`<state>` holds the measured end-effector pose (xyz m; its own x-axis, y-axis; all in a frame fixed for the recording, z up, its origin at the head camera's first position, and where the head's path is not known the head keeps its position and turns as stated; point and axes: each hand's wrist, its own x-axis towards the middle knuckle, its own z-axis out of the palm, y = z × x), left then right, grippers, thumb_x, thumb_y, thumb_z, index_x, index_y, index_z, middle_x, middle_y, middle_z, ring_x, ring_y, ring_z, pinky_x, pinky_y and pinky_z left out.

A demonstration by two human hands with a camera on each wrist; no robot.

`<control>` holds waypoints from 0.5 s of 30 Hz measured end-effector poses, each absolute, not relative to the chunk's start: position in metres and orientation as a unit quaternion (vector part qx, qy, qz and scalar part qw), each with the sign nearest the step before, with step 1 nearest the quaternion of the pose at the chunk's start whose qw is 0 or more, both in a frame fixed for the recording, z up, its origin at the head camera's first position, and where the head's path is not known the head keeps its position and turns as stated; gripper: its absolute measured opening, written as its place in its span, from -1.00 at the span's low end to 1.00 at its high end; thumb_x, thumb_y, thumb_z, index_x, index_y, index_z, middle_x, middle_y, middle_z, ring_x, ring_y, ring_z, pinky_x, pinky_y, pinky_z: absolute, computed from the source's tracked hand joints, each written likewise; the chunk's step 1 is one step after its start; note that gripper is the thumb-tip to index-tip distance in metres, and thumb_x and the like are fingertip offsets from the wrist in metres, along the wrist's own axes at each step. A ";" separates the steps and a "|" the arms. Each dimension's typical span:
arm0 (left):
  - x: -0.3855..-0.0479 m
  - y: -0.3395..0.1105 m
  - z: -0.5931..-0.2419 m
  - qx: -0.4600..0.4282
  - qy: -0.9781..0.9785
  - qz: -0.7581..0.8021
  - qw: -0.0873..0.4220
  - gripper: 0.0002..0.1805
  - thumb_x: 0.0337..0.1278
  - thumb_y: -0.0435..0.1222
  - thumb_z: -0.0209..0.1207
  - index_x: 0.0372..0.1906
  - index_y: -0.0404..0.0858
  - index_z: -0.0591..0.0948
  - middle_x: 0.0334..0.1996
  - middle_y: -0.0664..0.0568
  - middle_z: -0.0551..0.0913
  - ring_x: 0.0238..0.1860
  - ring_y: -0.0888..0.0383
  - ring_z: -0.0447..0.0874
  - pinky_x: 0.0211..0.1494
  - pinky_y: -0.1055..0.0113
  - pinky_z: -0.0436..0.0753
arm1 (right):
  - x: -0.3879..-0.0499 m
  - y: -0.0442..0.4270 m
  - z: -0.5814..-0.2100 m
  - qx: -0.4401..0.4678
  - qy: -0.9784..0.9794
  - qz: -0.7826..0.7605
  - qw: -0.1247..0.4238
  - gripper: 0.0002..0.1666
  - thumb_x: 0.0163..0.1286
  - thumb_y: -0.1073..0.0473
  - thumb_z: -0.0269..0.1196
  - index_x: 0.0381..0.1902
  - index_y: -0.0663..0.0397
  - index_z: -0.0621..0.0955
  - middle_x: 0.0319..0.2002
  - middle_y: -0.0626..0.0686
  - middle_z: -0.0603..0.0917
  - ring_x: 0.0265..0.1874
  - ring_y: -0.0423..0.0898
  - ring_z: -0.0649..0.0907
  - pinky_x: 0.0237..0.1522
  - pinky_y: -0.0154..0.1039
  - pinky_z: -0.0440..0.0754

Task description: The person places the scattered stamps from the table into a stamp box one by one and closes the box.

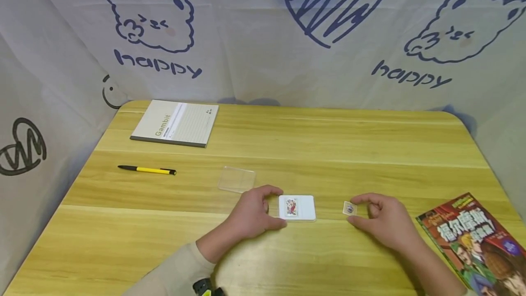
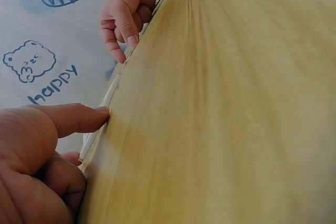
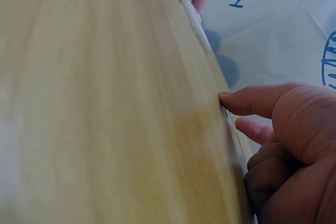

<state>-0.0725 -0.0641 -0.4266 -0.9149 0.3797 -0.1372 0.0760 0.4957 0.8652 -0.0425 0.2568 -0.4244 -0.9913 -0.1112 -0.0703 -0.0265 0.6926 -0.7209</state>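
Observation:
In the head view, my left hand holds a small flat white case at its left end, thumb and index finger on opposite edges. A stamp-like piece with a red printed picture lies on the case's left half. Off to the right, my right hand pinches a small square stamp-like piece with a dark round print between thumb and index finger. Behind the left hand lies a clear plastic lid. The left wrist view shows the case edge-on at the thumb; the right wrist view shows the right thumb low at the tabletop.
The wooden table carries a notebook at the back left. In front of it lies a yellow and black pen. A colourful comic-style book lies beside the right forearm. White printed cloth hangs behind.

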 end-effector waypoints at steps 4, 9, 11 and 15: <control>-0.073 -0.064 -0.427 0.135 0.849 0.486 0.157 -0.29 -0.32 -0.38 0.59 0.13 -0.34 0.60 -0.74 0.16 0.31 -0.73 0.29 0.22 -0.67 0.42 0.26 | -0.043 0.257 -0.423 -0.038 0.915 -0.397 0.064 -0.58 0.11 0.08 0.56 -0.11 0.11 0.72 -0.74 -0.15 0.20 -0.75 -0.23 0.21 -0.55 -0.25 0.36; -0.073 -0.064 -0.427 0.135 0.849 0.486 0.158 -0.29 -0.31 -0.37 0.59 0.13 -0.34 0.60 -0.74 0.16 0.31 -0.73 0.29 0.22 -0.67 0.42 0.26 | -0.044 0.256 -0.422 -0.047 0.912 -0.401 0.076 -0.64 0.13 0.09 0.55 -0.16 0.10 0.71 -0.73 -0.15 0.20 -0.75 -0.24 0.21 -0.56 -0.25 0.36; -0.073 -0.064 -0.428 0.135 0.849 0.486 0.158 -0.29 -0.31 -0.37 0.59 0.13 -0.34 0.60 -0.73 0.16 0.31 -0.73 0.29 0.22 -0.67 0.42 0.26 | -0.044 0.256 -0.422 -0.053 0.911 -0.402 0.078 -0.66 0.14 0.10 0.54 -0.17 0.10 0.71 -0.73 -0.15 0.19 -0.75 -0.25 0.20 -0.56 -0.25 0.36; -0.073 -0.064 -0.428 0.136 0.850 0.485 0.158 -0.29 -0.31 -0.37 0.60 0.13 -0.34 0.60 -0.73 0.15 0.31 -0.72 0.28 0.22 -0.66 0.41 0.27 | -0.043 0.256 -0.422 -0.061 0.909 -0.406 0.076 -0.69 0.15 0.12 0.53 -0.20 0.09 0.69 -0.73 -0.16 0.19 -0.75 -0.25 0.20 -0.53 -0.26 0.38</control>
<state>-0.0727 -0.0641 -0.4278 -0.9132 0.3837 -0.1375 0.0770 0.4937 0.8662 -0.0432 0.2559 -0.4217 -0.9810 -0.1721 -0.0898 -0.0481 0.6636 -0.7466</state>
